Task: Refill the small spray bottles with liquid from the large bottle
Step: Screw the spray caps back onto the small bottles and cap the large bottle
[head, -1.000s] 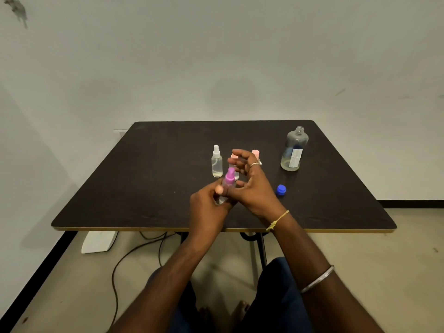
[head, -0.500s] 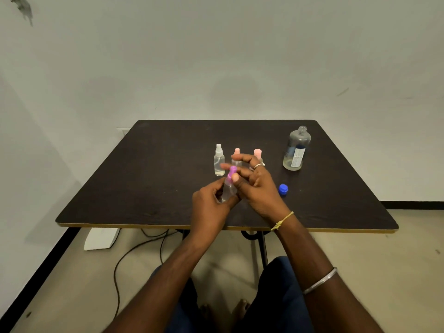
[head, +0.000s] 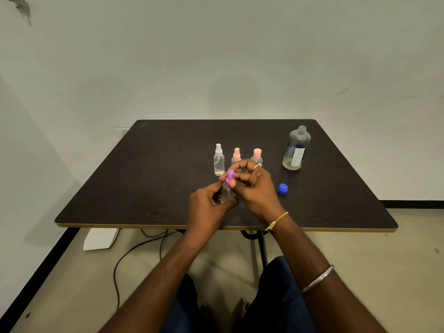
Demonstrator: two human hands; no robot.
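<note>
Now left hand (head: 206, 207) grips small spray bottle (head: 225, 191); right hand (head: 257, 191) fingers (head: 241, 175) pinch purple cap (head: 230, 175).

Dark square table (head: 144, 188) in front of me, pale band along its near edge. Behind it is a plain off-white wall (head: 216, 56), with a grey smudge (head: 22, 8) up top left. Beige floor (head: 384, 272), black skirting (head: 413, 204) along the wall, and a black cable (head: 115, 275) and white box (head: 101, 239) under the table.

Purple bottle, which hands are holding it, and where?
The left hand grips the bottle round its clear body. The right hand pinches its purple top.
</note>
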